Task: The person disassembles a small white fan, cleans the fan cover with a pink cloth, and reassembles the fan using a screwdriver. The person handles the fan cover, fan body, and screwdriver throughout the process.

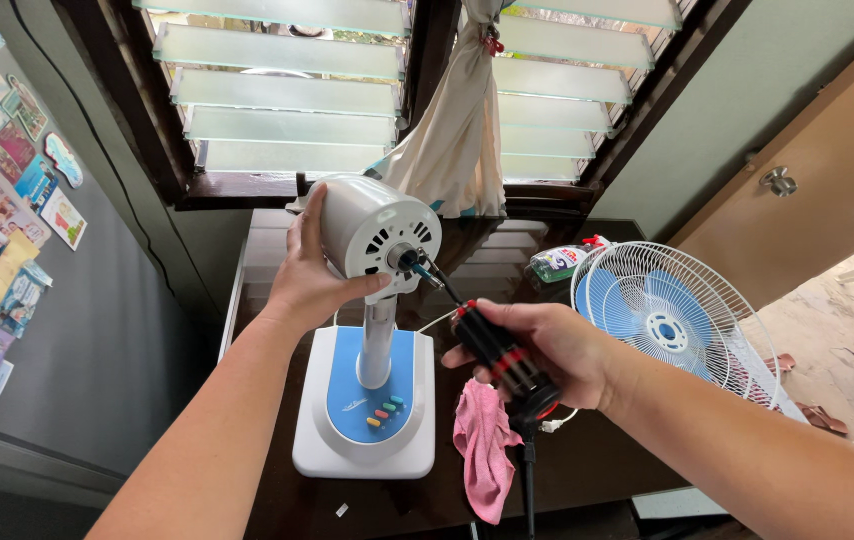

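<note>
Head view: right hand (557, 350) fisted round the screwdriver (492, 345), its shaft slanting up-left to the shaft hub (405, 259), with left hand (312, 275) clasping the motor (372, 235) beside it.

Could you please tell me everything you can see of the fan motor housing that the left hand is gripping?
The motor housing is a white, plastic-looking drum with vent slots on its front face and a bare shaft at the centre, with no blade or grille fitted. It sits on a pale neck above the white and blue base. The left hand clasps its side; the tip of the black and red tool in the right hand meets the shaft.
</note>
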